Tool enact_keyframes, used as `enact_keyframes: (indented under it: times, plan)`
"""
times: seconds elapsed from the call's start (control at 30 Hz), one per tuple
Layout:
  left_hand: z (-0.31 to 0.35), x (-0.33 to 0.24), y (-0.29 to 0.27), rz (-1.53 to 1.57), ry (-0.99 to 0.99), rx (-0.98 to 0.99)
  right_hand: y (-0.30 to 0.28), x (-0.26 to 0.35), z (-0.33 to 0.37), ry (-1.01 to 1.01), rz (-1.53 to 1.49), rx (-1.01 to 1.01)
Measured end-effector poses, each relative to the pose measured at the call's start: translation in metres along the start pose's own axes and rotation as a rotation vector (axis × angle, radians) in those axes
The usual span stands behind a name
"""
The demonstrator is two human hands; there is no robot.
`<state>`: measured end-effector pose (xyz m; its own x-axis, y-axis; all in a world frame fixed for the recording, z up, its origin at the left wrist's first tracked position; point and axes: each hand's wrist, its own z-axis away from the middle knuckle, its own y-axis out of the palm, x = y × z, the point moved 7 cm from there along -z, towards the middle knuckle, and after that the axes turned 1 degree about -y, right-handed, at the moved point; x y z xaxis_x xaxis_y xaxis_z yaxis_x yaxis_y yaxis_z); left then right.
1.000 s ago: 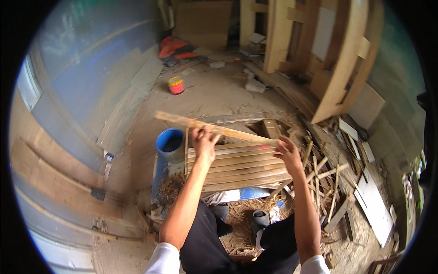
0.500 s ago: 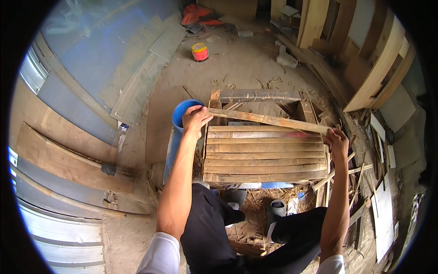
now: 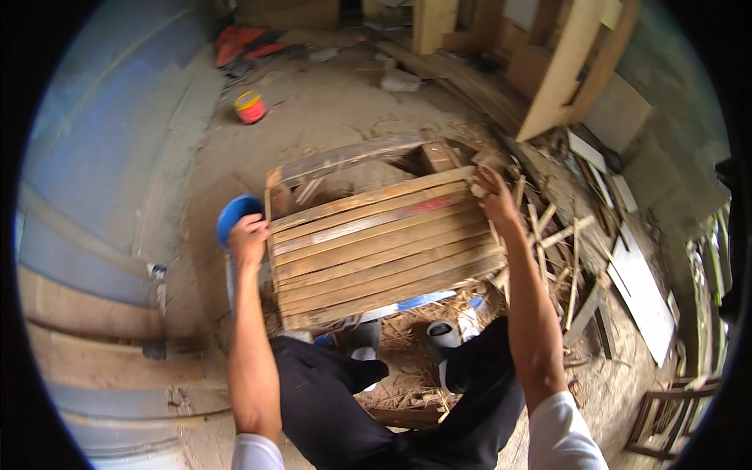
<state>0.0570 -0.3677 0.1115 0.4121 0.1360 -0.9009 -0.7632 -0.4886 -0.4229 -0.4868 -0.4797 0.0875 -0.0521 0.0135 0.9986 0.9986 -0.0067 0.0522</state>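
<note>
Pinching opposite ends of the wooden slat [image 3: 372, 197], fingers of my left hand [image 3: 249, 240] and right hand [image 3: 495, 196] hold it along the slatted panel's [image 3: 392, 270] far edge. From here I judge it light, stiff, possibly splintery, best gripped there.

The left hand [image 3: 248, 241] is sitting farther back than the right hand [image 3: 493, 196], its fingers [image 3: 252, 222] bending over. The right hand's fingers are curling too, blurring slightly. Behind the left hand, the left forearm [image 3: 254, 337] is running almost straight back; behind the right hand, the right forearm [image 3: 531, 305] is slanting outward.
</note>
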Motion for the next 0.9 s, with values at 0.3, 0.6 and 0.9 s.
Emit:
enact_keyframes:
  times: [0.3, 0.6, 0.9]
  plan:
    - [0.012, -0.013, -0.003, -0.079, -0.074, -0.004, 0.009, 0.010, 0.003, 0.043, 0.008, 0.050]
    - [0.014, -0.013, -0.005, -0.045, -0.170, -0.021, -0.001, 0.013, 0.001, -0.081, 0.229, -0.042]
    - [0.017, -0.003, -0.011, 0.117, -0.255, -0.067, -0.010, 0.004, -0.009, -0.013, 0.252, -0.107]
